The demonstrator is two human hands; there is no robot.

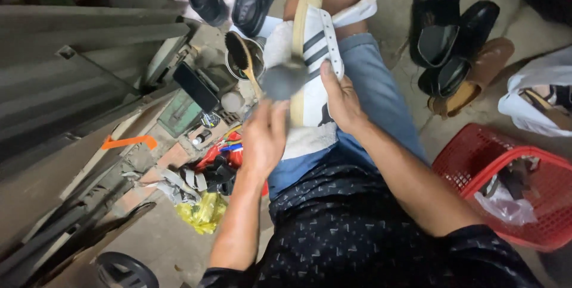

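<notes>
Right hand (341,98) grips white sneaker (313,67) (left hand (263,136) beside).

One white sneaker (314,55) with black stripes, four black leather shoes (438,8), one brown shoe (476,73), one red plastic basket (471,157), two shoe brushes (241,55), one white plastic bag (536,85), one yellow crumpled bag (202,213), two hands (342,100)
</notes>
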